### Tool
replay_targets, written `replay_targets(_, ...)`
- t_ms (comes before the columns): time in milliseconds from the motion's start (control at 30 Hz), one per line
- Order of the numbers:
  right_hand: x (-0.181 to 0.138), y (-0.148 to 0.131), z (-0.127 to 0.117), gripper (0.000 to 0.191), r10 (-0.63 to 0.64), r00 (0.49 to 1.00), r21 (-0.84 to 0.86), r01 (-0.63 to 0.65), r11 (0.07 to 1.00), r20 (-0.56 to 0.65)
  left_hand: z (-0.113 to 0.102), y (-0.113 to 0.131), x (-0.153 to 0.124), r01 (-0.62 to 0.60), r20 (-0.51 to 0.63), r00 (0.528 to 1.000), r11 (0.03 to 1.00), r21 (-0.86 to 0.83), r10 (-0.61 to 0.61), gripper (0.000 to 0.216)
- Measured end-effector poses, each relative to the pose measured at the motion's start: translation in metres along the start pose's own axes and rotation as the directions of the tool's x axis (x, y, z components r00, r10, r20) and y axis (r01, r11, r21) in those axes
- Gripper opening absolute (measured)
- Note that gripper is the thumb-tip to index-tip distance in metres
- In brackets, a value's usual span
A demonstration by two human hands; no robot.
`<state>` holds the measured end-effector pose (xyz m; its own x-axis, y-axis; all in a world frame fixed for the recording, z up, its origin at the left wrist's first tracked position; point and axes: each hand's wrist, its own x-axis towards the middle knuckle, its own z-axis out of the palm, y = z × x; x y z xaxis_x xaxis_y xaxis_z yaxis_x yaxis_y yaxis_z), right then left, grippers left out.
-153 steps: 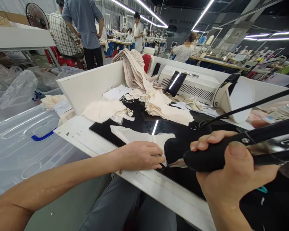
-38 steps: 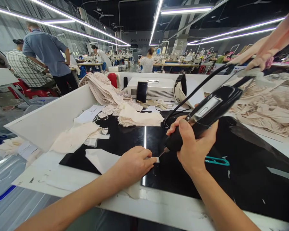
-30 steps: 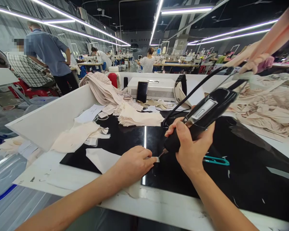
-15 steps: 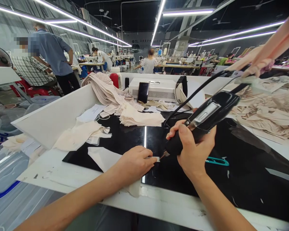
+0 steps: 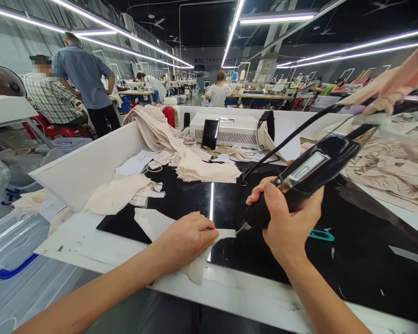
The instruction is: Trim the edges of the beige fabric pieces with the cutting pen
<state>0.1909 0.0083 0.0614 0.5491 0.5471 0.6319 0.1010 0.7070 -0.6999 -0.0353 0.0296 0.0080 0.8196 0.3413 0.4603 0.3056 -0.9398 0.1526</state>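
Observation:
My left hand (image 5: 186,236) lies flat, fingers together, pressing a cream fabric piece (image 5: 153,222) onto the black glossy work surface (image 5: 181,199). My right hand (image 5: 287,222) is wrapped around a black corded hand tool (image 5: 301,178), held slanted with its metal tip down. The tip touches the fabric's right edge just beside my left fingertips. The tool's black cable runs up and away to the right.
Stacks of cream fabric (image 5: 195,167) lie behind, more heaps at the right (image 5: 393,162). A white machine (image 5: 230,130) with a phone (image 5: 210,133) stands at the back. Small teal snips (image 5: 321,235) lie right of my hand. A white partition (image 5: 87,162), plastic bins left. Other people work beyond.
My left hand has slid slightly left along the fabric, baring more of its right end. The tool tip stays on the fabric edge. The view has shifted a little.

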Motion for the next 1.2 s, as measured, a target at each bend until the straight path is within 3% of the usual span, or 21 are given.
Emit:
replay_targets(267,0.001,-0.002,-0.002,0.048,0.021,1.0,-0.005,-0.021,1.0,-0.013,0.006,0.001,-0.003,0.014,-0.002,1.0,1.0,0.011,-0.014,0.028)
replay_targets(533,0.003,0.004,0.017,0.049,0.06,0.998,0.089,-0.057,0.994,-0.023,0.011,-0.002,-0.002,-0.008,-0.025,1.0,1.0,0.026,0.008,0.026)
replay_targets(767,-0.004,0.009,0.024,0.048,0.043,0.999,0.041,-0.043,0.998,0.005,0.013,-0.001,-0.001,0.004,-0.033,0.999,1.0,-0.004,-0.004,0.032)
replay_targets(1200,0.006,0.009,0.009,0.049,0.021,0.999,0.026,-0.021,0.999,-0.024,0.015,-0.001,-0.004,0.019,-0.052,0.998,1.0,-0.01,-0.019,0.022)
